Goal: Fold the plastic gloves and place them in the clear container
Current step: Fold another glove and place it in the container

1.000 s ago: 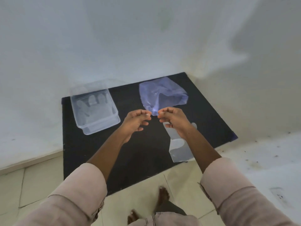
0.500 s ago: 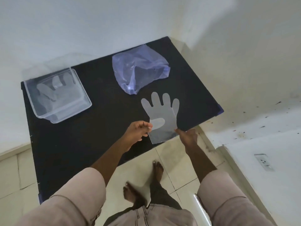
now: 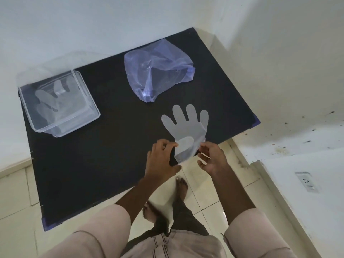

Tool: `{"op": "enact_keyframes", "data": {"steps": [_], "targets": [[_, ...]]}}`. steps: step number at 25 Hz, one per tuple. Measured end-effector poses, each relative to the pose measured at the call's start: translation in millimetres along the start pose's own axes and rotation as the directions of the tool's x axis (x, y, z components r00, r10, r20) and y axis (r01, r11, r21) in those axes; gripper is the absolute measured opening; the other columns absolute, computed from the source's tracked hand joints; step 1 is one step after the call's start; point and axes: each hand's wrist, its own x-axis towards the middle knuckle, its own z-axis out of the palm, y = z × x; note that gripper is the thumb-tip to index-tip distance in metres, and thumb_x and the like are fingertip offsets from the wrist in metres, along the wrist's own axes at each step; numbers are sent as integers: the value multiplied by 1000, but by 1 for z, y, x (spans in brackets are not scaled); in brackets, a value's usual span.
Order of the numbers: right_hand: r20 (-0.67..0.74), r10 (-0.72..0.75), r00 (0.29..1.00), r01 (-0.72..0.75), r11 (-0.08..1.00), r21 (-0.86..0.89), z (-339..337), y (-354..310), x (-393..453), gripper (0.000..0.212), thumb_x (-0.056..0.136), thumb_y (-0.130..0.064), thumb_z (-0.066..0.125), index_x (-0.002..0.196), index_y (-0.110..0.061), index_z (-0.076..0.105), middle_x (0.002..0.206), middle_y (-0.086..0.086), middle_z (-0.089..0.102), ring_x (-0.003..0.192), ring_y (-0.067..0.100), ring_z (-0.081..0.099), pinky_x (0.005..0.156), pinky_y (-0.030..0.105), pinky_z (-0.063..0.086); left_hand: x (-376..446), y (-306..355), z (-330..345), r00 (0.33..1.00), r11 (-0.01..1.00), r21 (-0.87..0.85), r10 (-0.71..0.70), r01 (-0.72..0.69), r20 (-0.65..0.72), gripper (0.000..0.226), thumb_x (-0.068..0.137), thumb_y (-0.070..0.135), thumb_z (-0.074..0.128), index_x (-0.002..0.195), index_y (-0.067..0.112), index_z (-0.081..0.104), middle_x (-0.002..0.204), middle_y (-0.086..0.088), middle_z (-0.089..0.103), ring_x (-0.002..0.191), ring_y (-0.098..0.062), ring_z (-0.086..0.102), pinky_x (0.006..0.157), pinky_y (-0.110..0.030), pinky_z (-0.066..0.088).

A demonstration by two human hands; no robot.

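A translucent plastic glove (image 3: 186, 127) lies flat near the black table's front right edge, fingers pointing away, its cuff hanging past the edge. My left hand (image 3: 162, 159) pinches the cuff's left side. My right hand (image 3: 212, 159) pinches the cuff's right side with fingers partly spread. The clear container (image 3: 89, 101) stands at the table's far left with other plastic gloves (image 3: 48, 101) inside. A bluish plastic bag (image 3: 158, 71) lies crumpled at the back middle.
The black table (image 3: 111, 146) sits in a corner of white walls. Pale floor tiles and my bare feet (image 3: 182, 185) show below its front edge. A wall socket (image 3: 307, 182) is at the right.
A second ago both hands were pinching together by the blue bag. They have since drawn the glove toward the front edge, spread it flat, and moved closer together at its cuff.
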Motion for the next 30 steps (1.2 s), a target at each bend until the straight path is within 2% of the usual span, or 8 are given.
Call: {"op": "enact_keyframes", "data": {"steps": [7, 13, 15, 17, 20, 24, 27, 30], "targets": [[79, 13, 997, -28, 981, 192, 18, -11, -34, 18, 87, -26, 61, 94, -9, 62, 91, 10, 61, 87, 21, 57, 71, 34, 51, -3, 26, 10, 992, 992, -61, 111, -114, -55, 79, 61, 55, 77, 131, 32, 48, 144, 2, 42, 127, -20, 40, 106, -39, 38], [140, -31, 990, -14, 951, 310, 31, -20, -54, 22, 89, -24, 60, 103, -8, 61, 84, 8, 63, 74, 18, 62, 52, 28, 52, 1, 25, 1, 953, 979, -152, 87, -135, -290, 26, 81, 38, 70, 95, 16, 70, 105, -2, 64, 95, -17, 55, 75, -24, 40], [130, -106, 986, 68, 961, 269, 32, -28, -64, 25, 89, -26, 61, 104, -7, 62, 95, 10, 65, 83, 20, 64, 60, 31, 53, 5, 19, -15, 945, 971, -185, 89, -153, -315, 16, 83, 28, 70, 90, 14, 73, 100, -1, 64, 92, -17, 55, 70, -20, 39], [36, -315, 948, 314, 949, 24, 27, -38, -71, 37, 85, -36, 68, 109, -10, 60, 110, 10, 65, 97, 24, 66, 69, 34, 55, 13, 12, -42, 961, 950, -265, 95, -165, -260, 13, 82, 25, 71, 89, 15, 75, 99, 2, 63, 92, -14, 53, 71, -15, 39], [140, -658, 740, 606, 562, -563, 12, -64, -83, 82, 64, -47, 84, 130, -23, 42, 134, 6, 49, 113, 26, 58, 86, 42, 57, 24, 6, -104, 982, 867, -462, 156, -186, -103, 9, 79, 19, 75, 86, 15, 75, 96, 1, 67, 90, -13, 61, 80, -27, 51], [669, -418, 615, 748, 40, -663, 27, -106, -105, 111, 57, -40, 89, 147, -30, 26, 153, -2, 34, 129, 20, 48, 96, 34, 45, 32, 5, -181, 967, 858, -474, 250, -197, 51, 9, 79, 11, 75, 88, 9, 76, 93, -3, 72, 90, -14, 67, 84, -27, 52], [823, -205, 531, 827, -88, -555, 52, -114, -125, 109, 54, -38, 92, 144, -34, 31, 147, -10, 41, 127, 13, 49, 101, 35, 46, 32, 1, -222, 980, 857, -485, 198, -177, -6, 7, 75, 14, 76, 81, 11, 78, 80, 1, 75, 83, -11, 68, 80, -28, 51], [869, -229, 439, 869, -137, -475, 75, -105, -133, 98, 59, -38, 89, 142, -31, 37, 134, -16, 51, 113, 5, 55, 96, 22, 47, 28, -9, -248, 988, 853, -502, 149, -144, -31, 9, 75, 14, 74, 80, 7, 77, 81, -7, 75, 79, -12, 64, 76, -28, 50]]}}
